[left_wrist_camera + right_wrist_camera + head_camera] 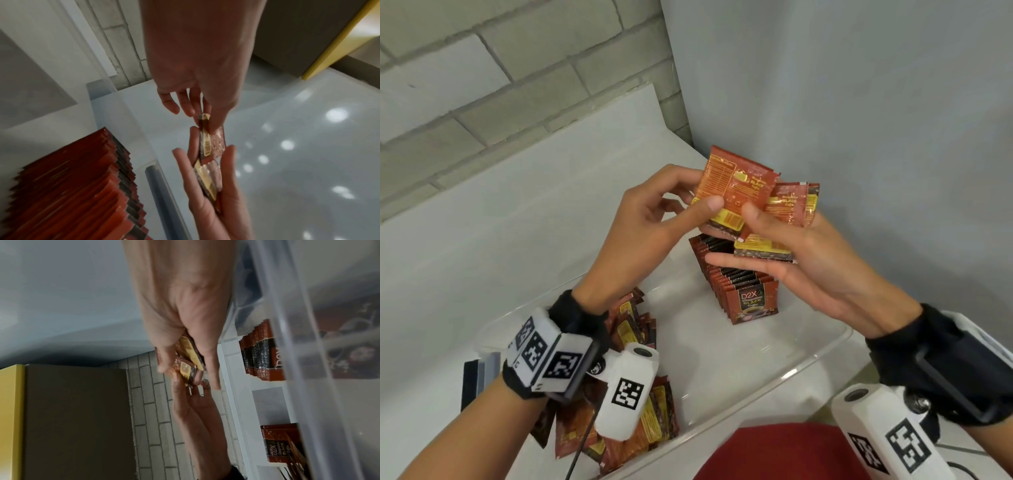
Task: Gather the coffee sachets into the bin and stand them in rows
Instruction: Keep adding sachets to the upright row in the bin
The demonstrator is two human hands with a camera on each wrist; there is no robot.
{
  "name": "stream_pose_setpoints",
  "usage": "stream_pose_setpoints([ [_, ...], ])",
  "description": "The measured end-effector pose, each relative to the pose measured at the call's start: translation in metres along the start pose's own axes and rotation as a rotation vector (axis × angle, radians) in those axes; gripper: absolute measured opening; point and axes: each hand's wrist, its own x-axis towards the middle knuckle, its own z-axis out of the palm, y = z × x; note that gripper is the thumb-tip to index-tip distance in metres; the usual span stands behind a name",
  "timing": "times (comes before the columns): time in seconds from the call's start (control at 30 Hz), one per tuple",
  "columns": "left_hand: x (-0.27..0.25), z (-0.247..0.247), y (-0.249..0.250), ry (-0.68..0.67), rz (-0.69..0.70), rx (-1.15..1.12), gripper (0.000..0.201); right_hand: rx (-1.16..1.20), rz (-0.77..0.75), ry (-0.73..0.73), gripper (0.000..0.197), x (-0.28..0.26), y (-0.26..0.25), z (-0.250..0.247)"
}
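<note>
**Both hands busy with sachets above the bin**

Left hand (654, 219) pinches one red-and-yellow foil coffee sachet (736, 185) between thumb and fingers, holding it up over the clear plastic bin (784, 370). Right hand (808, 260) sits just beside it, palm up, fingers and thumb curled round a small fan of the same sachets (791, 202), with its thumb touching the lifted one too.

Only the head view gives the full layout: a neat standing row of red sachets (736, 284) at the far end of the bin, under the hands, and a loose heap of sachets (640, 411) at the near left corner, partly hidden by the wrist camera. The bin is on a white bench (517, 212) by a grey brick wall (482, 68).

Left wrist view shows the row (82, 186) edge-on, packs leaning like tiles, plus a glossy floor (308, 146) you don't get from above. Right wrist view is blurry but catches the bin's translucent wall (298, 321) close up, with "D2X" on a sachet in the heap (277, 446).
</note>
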Motion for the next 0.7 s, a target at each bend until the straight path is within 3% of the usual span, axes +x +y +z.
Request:
stream_pose_setpoints([
  [0.2,0.0016,-0.0085,0.0007,-0.049,0.122,-0.067,0.012,0.053,0.095,-0.023,0.089,0.005,0.0013,0.0008],
  [0.27,0.0016,-0.0093,0.0005,-0.107,0.159,-0.047,0.01,0.045,0.099,-0.036,0.083,0.0043,0.0014,-0.0002],
  [0.43,0.0008,-0.0104,0.0012,-0.148,0.152,-0.008,0.018,-0.073,0.062,-0.034,0.043,0.002,0.0021,-0.0028],
  [0.57,-0.0009,-0.0088,-0.0013,-0.146,0.098,0.016,0.03,-0.018,0.041,0.04,0.034,0.004,0.001,-0.0028],
  [0.7,0.0002,-0.0044,0.0015,-0.099,0.031,-0.029,0.038,0.009,0.005,0.14,0.037,0.0052,0.0027,-0.0049],
])
